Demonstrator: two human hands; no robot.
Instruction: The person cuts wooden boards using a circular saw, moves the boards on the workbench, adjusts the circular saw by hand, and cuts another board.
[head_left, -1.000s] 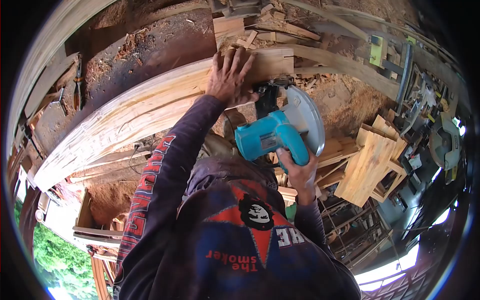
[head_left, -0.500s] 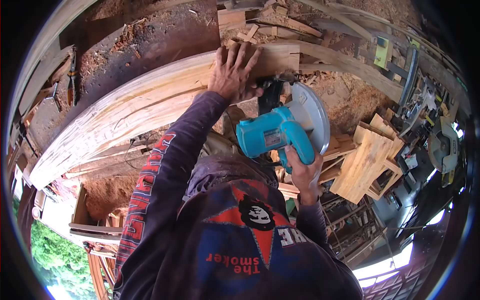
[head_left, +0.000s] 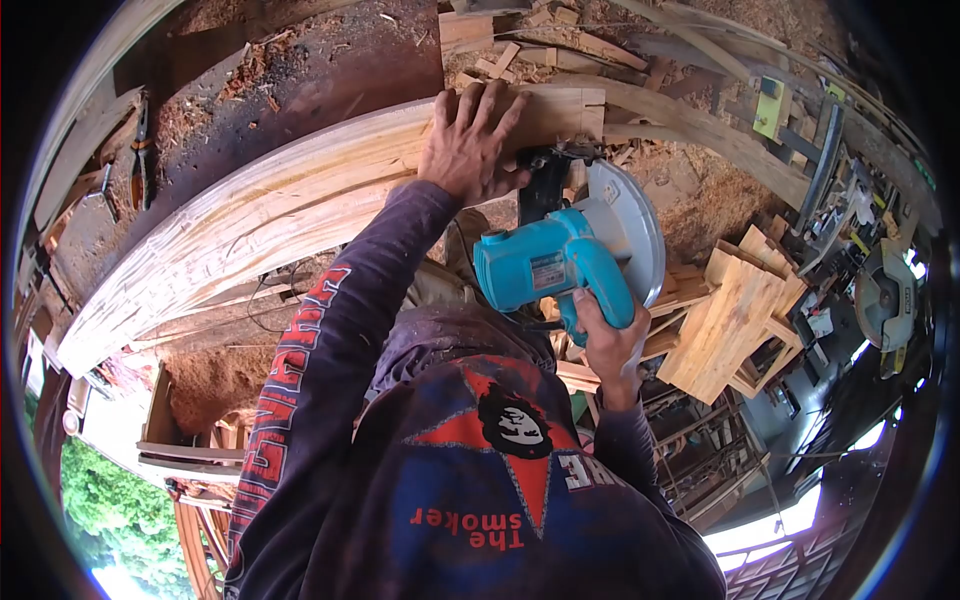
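My left hand lies on a thick, pale wooden plank, fingers spread, tips reaching toward its far edge. My right hand is wrapped around the rear handle of a teal circular saw. The saw is at the plank's right end, on the near side, with its round grey guard facing right. Its black front part is close to my left thumb. The blade's cutting edge is hidden, so I cannot tell whether it touches the wood.
Stacked wooden pieces lie right of the saw. Another curved board extends beyond the plank's end. Sawdust and offcuts cover the ground. Orange-handled pliers lie at far left; a second saw-like machine stands at far right.
The saw and the plank's end appear very slightly farther right in view. Both hands keep their places on the plank and the saw handle.
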